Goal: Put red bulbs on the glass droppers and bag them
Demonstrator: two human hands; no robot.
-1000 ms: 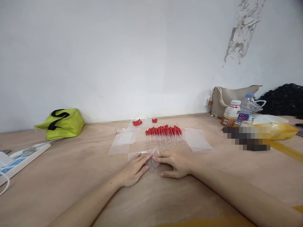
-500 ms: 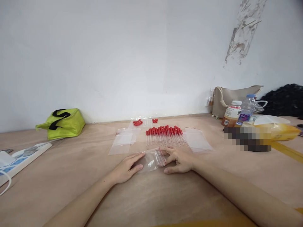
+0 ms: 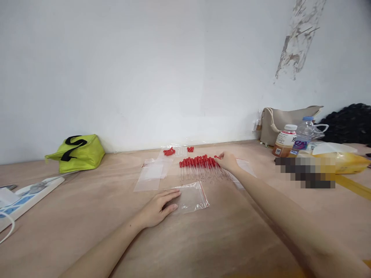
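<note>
A clear zip-lock bag with a red seal line lies flat in front of me. My left hand rests on its left edge, fingers stretched and thumb apart. Beyond the bag is a row of droppers with red rubber bulbs and clear thin tubes pointing towards me. At the row's right end, my right hand pinches a dropper by its red bulb; its tube is hard to separate from the others. Flat clear bags lie left of the row, and another clear bag is partly covered by my right hand and forearm.
Loose red bulbs and clear tubes lie near the wall. A lime-green bag and a white power strip are on the left. On the right stand bottles, a grey bag and a yellow packet.
My right hand has let go of the zip-lock bag and moved forward and right to the droppers. The bag's opening end now lies flat. My left hand stays on the bag.
</note>
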